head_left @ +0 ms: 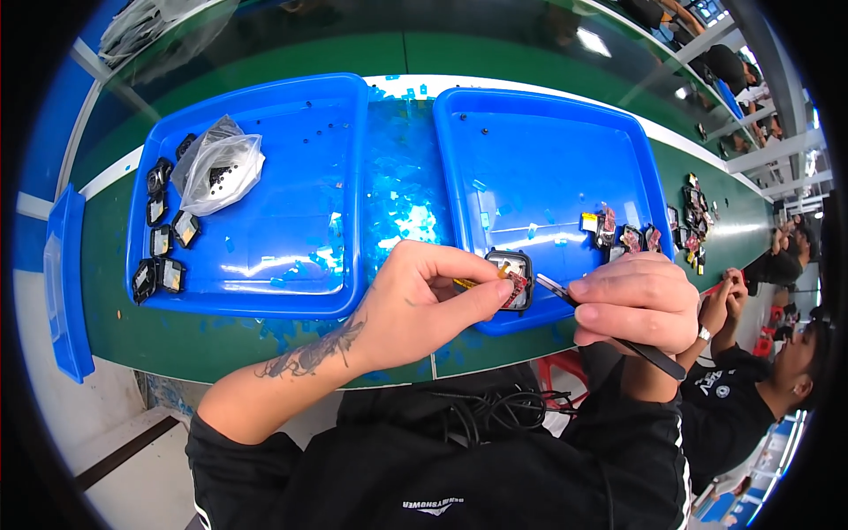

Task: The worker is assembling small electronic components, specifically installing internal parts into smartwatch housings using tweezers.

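My left hand is closed on a small black square-cornered device housing, like a watch case, over the near edge of the right tray. A small red circuit board shows at the thumb tip, and a bit of yellow strip shows between the fingers. In my right hand is a pair of tweezers, dark at the back end, pinched between thumb and fingers. Its pale tips point left and end close to the housing's right side; whether they touch it I cannot tell.
Two blue trays stand on the green table. The left one holds several black housings and a clear plastic bag with small black parts. Housings with red boards lie in the right tray. A co-worker sits at right.
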Demonstrator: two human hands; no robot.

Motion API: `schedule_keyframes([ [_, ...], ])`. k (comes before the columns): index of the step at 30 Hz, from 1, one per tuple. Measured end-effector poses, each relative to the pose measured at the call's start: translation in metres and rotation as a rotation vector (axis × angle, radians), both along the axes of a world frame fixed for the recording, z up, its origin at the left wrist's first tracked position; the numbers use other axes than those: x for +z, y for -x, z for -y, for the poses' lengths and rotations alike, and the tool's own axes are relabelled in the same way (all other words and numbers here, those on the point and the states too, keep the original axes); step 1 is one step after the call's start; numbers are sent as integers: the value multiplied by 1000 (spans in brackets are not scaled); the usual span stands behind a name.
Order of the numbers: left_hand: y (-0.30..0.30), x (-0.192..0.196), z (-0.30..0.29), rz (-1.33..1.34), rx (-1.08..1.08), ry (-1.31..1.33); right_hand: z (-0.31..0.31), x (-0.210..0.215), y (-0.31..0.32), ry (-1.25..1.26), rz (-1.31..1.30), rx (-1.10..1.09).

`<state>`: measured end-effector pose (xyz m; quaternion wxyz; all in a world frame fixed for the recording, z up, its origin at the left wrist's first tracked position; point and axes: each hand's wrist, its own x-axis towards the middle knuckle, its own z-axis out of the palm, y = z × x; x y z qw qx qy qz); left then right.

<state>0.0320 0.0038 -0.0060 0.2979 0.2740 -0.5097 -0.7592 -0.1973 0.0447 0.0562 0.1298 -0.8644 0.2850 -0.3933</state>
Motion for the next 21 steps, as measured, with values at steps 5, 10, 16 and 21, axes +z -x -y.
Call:
schedule_keyframes([
  [5, -3, 7, 3, 117, -73, 73, 3, -3, -6, 24, -62, 8],
  [10, -3, 7, 3, 156, -96, 112, 3, -3, -6, 59, -79, 42],
  [16, -5, 11, 3, 174, -174, 154, 2, -6, -6, 59, -63, 78],
  [21, -1, 10, -2, 62, -144, 199, -2, -10, -7, 98, -67, 12],
])
